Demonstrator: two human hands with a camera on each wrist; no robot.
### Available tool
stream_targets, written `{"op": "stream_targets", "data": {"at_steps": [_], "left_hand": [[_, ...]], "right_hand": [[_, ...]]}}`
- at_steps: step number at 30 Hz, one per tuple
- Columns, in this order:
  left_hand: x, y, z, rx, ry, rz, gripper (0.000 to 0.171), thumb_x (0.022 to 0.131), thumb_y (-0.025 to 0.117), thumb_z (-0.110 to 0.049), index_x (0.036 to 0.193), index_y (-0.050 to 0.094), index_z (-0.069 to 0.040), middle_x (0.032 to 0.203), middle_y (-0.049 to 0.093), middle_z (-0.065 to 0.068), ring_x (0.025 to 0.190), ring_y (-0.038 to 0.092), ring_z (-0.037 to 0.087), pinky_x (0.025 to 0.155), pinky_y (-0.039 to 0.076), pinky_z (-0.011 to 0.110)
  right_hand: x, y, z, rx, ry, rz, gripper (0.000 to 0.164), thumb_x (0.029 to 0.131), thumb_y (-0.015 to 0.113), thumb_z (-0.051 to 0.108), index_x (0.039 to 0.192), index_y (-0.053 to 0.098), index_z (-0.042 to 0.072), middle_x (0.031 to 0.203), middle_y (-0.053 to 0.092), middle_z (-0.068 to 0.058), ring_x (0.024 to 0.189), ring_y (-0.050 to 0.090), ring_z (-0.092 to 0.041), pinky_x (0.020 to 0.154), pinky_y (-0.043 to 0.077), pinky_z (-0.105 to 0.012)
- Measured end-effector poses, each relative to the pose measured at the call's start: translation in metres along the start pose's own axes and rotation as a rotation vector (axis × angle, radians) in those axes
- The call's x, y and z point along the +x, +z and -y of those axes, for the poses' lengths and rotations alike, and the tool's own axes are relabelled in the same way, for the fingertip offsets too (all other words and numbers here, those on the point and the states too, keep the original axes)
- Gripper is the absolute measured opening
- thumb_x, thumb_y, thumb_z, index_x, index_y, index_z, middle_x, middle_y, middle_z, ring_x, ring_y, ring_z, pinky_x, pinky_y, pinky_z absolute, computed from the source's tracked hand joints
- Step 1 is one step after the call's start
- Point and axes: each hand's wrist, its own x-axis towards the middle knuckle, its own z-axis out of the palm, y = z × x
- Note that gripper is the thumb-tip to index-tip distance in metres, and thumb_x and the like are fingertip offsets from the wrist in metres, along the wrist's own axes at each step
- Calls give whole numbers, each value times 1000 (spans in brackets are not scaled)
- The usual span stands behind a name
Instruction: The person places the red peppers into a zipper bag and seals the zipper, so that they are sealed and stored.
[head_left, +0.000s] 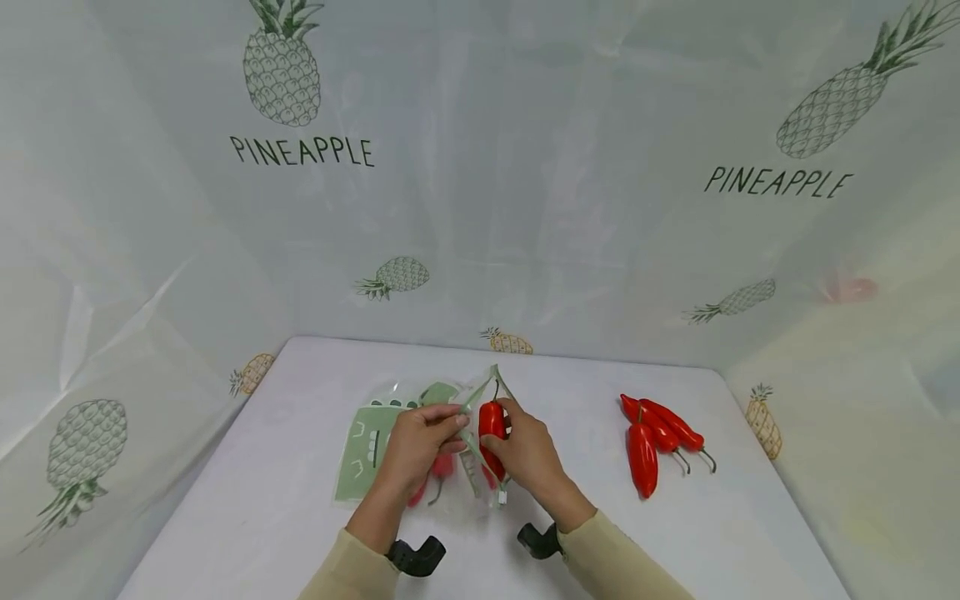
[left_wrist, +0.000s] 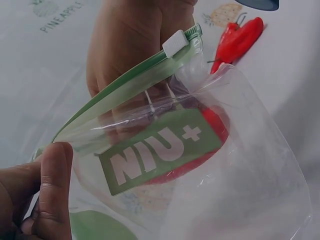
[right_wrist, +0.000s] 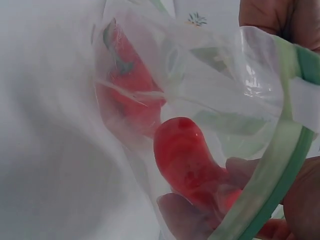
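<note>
My left hand pinches the green rim of a clear zip bag between thumb and fingers. A white slider sits near one end of its green zip. At the bag's mouth, my right hand grips a glossy red chili pepper, its stem pointing away from me. In the right wrist view, the held pepper and fingertips show through the plastic. Deeper inside lie red peppers; overlap hides how many. A "NIU+" label is printed on the bag's side.
Three loose red peppers lie together on the right of the white table. Flat bags with green prints lie left of my left hand. A white pineapple-printed sheet hangs around the back and sides.
</note>
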Motion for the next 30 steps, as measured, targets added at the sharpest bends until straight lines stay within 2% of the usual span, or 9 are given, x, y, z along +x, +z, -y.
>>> {"op": "stream_targets", "data": {"at_steps": [16,22,30], "left_hand": [[-1,4,2,6,19,14,30,96,78,-7,122,74,7,104,73,14,76,72,14,72,67,28],[-2,3,4,1,31,14,31,96,76,-6,123,73,9,102,73,13,76,72,13,72,67,29],[-2,1,5,0,37,9,31,96,77,-5,123,73,8,102,73,14,75,73,14,72,67,29]], "right_hand": [[-3,4,-4,5,26,-22,62,91,84,21,145,56,5,116,72,-16,88,70,-22,62,67,-35],[-4,5,-6,14,-6,-31,62,91,83,18,145,56,2,116,72,-18,88,71,-23,61,66,-32],[-5,6,-5,20,0,-29,65,91,83,20,147,54,2,115,71,-17,85,70,-20,58,63,-27]]}}
